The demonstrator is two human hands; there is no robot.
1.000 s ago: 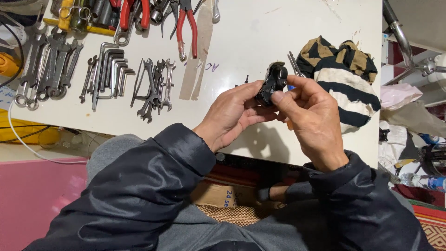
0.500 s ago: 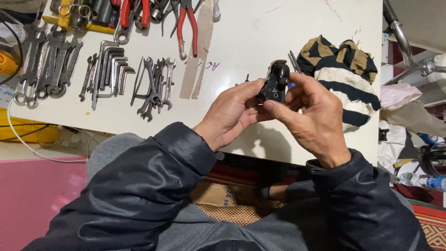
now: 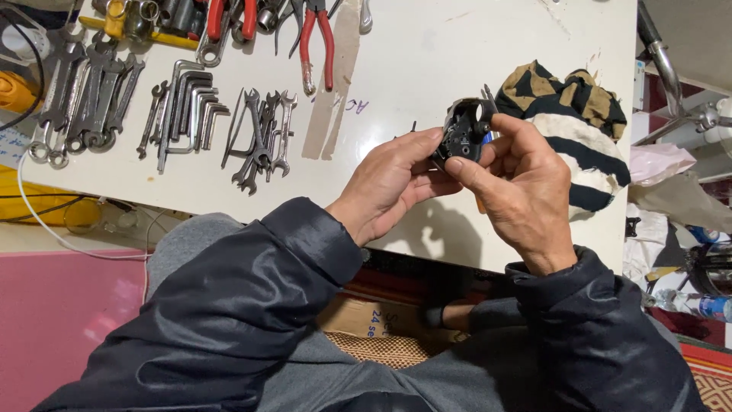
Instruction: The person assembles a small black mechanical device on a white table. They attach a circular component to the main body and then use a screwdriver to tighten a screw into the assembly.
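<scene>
Here, both hands are pinching a small black plastic mechanical part (image 3: 463,133) above the white tabletop (image 3: 412,53): left hand (image 3: 389,183) gripping its near side, right hand (image 3: 518,187) curling fingers around it. A striped black-and-tan cloth (image 3: 579,122) is lying just beside; grey metal wrenches (image 3: 259,137) and red-handled pliers (image 3: 316,42) are lying well apart.

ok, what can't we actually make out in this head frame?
- Black part: lower side covered by left hand and right hand; kind unclear.
- Thin tool behind it: mostly hidden by the part.
- Red-handled pliers: cut off by top edge.
- Striped cloth: anything underneath is hidden.
</scene>
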